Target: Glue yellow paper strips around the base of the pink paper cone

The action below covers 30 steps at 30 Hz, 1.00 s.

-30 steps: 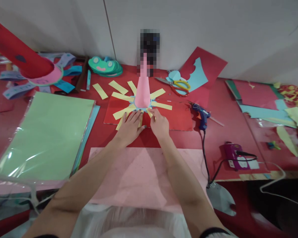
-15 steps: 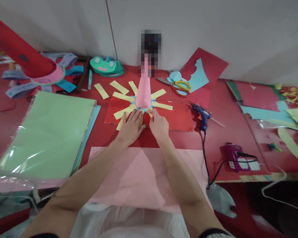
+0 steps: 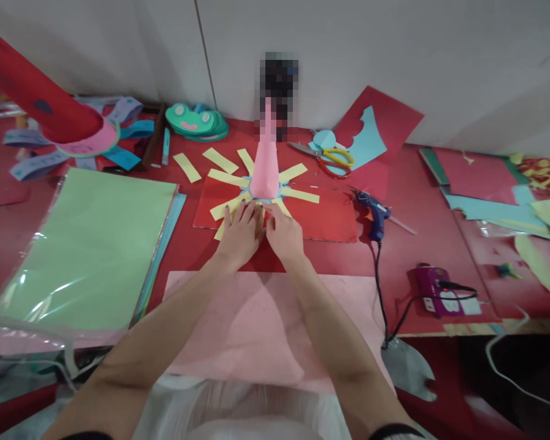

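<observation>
Left hand (image 3: 241, 236), right hand (image 3: 285, 236) at yellow strips (image 3: 301, 195) around pink cone (image 3: 265, 171)

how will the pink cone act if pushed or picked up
The pink cone has smooth, sheet-like sides that look like paper, so it is probably light and apt to dent if squeezed. Its tall, tapering shape may tip if pushed near the top, though the yellow strips fanned around its base might steady it.

The left hand (image 3: 241, 235) lies spread and the right hand (image 3: 285, 235) curls beside it, at the near side of a pink cone (image 3: 264, 174) ringed by yellow strips (image 3: 301, 195); scissors (image 3: 334, 160) and a blue glue gun (image 3: 373, 214) lie to the right.
</observation>
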Each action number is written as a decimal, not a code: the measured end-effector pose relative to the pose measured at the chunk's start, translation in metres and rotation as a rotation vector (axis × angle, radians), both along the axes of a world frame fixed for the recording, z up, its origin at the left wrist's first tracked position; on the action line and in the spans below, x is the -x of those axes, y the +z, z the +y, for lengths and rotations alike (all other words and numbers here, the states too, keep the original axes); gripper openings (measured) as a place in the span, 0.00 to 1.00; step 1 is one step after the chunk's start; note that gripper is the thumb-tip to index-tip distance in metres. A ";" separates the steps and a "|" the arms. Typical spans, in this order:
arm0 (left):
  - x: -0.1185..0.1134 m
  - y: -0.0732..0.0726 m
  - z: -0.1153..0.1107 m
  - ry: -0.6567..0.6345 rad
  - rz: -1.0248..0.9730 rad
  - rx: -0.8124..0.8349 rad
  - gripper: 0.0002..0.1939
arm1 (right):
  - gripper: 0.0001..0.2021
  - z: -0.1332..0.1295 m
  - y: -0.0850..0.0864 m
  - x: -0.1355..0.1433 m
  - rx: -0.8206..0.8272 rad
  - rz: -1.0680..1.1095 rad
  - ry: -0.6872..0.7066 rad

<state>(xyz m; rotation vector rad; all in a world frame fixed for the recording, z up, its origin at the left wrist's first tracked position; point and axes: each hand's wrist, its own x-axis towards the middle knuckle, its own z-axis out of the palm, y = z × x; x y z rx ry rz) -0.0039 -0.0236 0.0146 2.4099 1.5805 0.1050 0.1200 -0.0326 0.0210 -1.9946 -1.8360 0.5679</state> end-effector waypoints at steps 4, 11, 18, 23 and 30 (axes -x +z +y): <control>0.005 -0.002 0.002 -0.001 -0.081 0.047 0.26 | 0.22 0.001 0.000 0.002 0.028 0.055 -0.006; 0.004 -0.005 0.002 0.046 -0.172 0.066 0.24 | 0.20 0.001 0.001 0.002 0.013 0.157 -0.063; 0.004 -0.009 0.001 0.064 -0.196 0.050 0.25 | 0.19 0.002 0.002 0.004 0.042 0.145 -0.096; 0.004 -0.010 0.000 0.079 -0.222 0.013 0.25 | 0.20 0.002 0.006 0.006 0.051 0.112 -0.106; 0.002 -0.008 0.000 0.070 -0.145 -0.017 0.26 | 0.20 0.003 0.004 0.007 0.068 0.046 -0.108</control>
